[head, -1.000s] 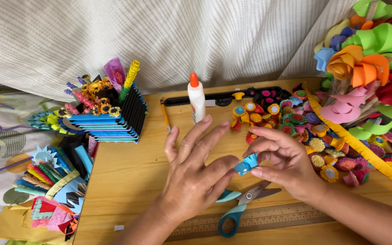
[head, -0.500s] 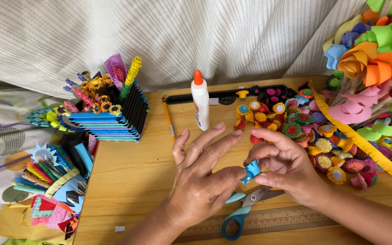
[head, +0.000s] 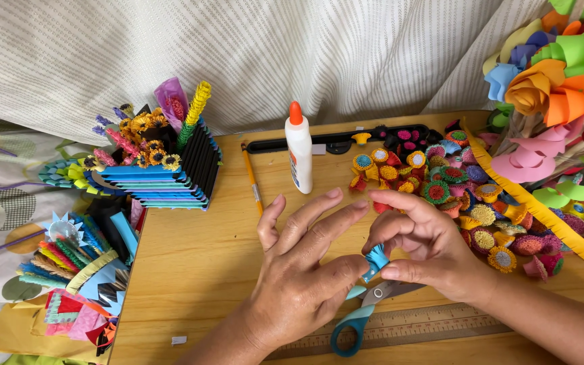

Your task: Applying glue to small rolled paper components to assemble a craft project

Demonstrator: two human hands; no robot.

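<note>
Left hand: The left hand [head: 299, 277] lies low in the middle of the view. Its fingers [head: 319, 216] are spread wide and point to about 1 o'clock. The thumb presses the side of the little blue paper roll.

Right hand: The right hand [head: 420, 247] is at 3 o'clock from the left hand. Its fingers are curled in, and the thumb and first finger pinch the blue roll.

Blue paper roll: The blue paper roll [head: 375, 260] is small and tight. It sits between the two hands, held up just above the table.

Scissors: The scissors [head: 363, 318] have teal handles. They lie on the table at 6 o'clock from the roll, partly under the hands.

Ruler: A wooden ruler [head: 434, 324] lies along the near edge of the table, under the scissors.

Glue bottle: A white glue bottle [head: 299, 152] with an orange cap stands upright at 12 o'clock from the left hand.

Pencil: A yellow pencil [head: 251, 179] lies just left of the glue.

Little paper flowers: A heap of small paper flowers [head: 454, 189] is at 1 o'clock from the right hand.

Big paper flowers: Big bright paper flowers [head: 555, 88] fill the top right corner.

Striped box: A blue and black box [head: 163, 179] full of paper flowers stands at 10 o'clock from the left hand.

Table: All of this rests on a wooden table [head: 197, 270].
</note>
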